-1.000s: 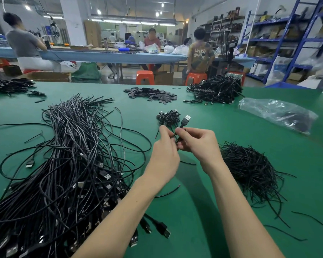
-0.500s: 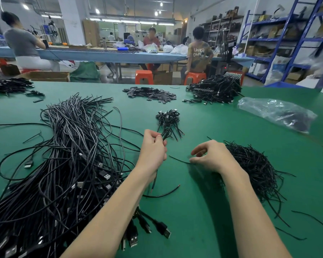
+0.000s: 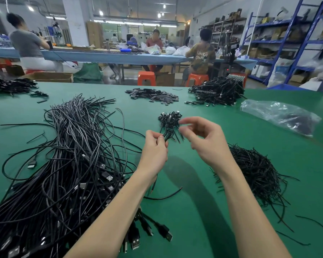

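My left hand (image 3: 154, 151) grips a small looped black cable (image 3: 168, 135) above the green table (image 3: 194, 220). My right hand (image 3: 205, 140) hovers just right of the loop, its fingers curled and its thumb and forefinger close to the loop. It is blurred, and I cannot make out anything between its fingers. Just behind both hands lies a small pile of tied cable bundles (image 3: 170, 117). A heap of thin black ties (image 3: 255, 174) sits to the right of my right forearm. A big heap of long black USB cables (image 3: 73, 164) fills the table's left side.
A clear plastic bag (image 3: 280, 116) lies at the right. Flat black pieces (image 3: 153, 95) and another heap of bundled cables (image 3: 218, 90) sit at the far edge, with more cables (image 3: 9, 85) at the far left. People work at a blue bench behind.
My right hand has left the tie heap on the table and risen up and left towards the loop. My left hand has lifted slightly, still holding the cable.
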Motion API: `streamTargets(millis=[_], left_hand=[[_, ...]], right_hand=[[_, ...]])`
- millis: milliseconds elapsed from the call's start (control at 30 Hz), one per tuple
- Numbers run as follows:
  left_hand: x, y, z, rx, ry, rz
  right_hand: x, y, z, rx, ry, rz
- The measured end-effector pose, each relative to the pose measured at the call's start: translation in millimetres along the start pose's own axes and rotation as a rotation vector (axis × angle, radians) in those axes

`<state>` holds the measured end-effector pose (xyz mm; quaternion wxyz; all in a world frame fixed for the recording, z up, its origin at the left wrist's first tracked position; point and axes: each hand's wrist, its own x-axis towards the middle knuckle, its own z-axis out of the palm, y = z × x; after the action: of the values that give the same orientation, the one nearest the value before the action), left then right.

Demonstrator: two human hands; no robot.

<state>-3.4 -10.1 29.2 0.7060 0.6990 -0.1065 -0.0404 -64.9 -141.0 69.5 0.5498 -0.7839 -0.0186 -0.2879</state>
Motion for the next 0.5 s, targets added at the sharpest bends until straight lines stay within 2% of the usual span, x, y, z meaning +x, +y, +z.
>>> streamTargets(millis=[67,200,333,500], left_hand=[[0,1,0,0.003,-0.015,0.014],[0,5,-1,0.011,-0.039,0.039],[1,8,-1,0.004,-0.061,0.012],[0,7,-3,-0.07,-0.055,-0.016]], right_hand=[[-2,-5,9,-0.113,-0.037,-0.098],[-7,7,23,-0.334,-0.029,-0.151],[-6,15,23,-0.339,0.004,-0.144],[-9,17,22,-0.212,-0.064,0.023]])
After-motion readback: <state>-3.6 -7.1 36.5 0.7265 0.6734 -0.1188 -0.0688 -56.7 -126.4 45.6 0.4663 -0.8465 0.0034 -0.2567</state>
